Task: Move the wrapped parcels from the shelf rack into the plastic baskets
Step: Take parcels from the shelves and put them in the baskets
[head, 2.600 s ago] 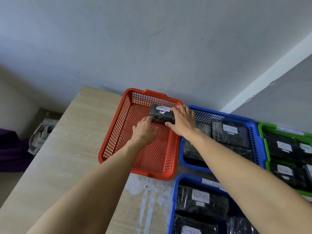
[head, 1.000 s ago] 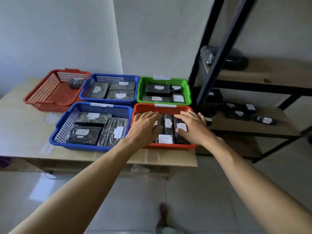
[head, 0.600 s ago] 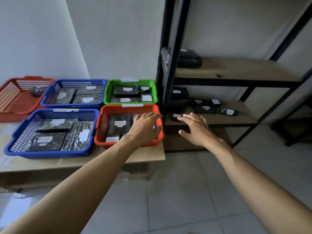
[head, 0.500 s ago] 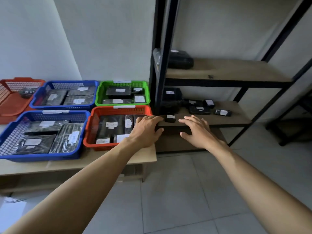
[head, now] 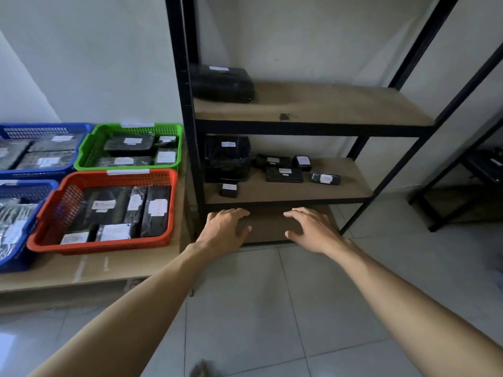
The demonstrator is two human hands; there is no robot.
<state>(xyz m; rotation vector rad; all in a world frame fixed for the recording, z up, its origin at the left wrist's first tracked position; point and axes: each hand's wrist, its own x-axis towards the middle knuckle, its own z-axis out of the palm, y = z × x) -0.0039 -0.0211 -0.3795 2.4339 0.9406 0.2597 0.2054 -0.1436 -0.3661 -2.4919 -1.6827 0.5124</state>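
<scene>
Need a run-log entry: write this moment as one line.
left hand: open, empty | right hand: open, empty | wrapped parcels: on middle shelf | step: pre-grasp

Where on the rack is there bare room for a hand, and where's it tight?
Upper shelf: bare board right of the large parcel. Middle shelf: bare right end past the rightmost small parcel, and the front strip right of the front small parcel. Crowded: its left-centre, around the tall parcel.

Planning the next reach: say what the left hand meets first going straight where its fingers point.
Probably the small wrapped parcel at the middle shelf's front edge; the left hand's depth is unclear.
</scene>
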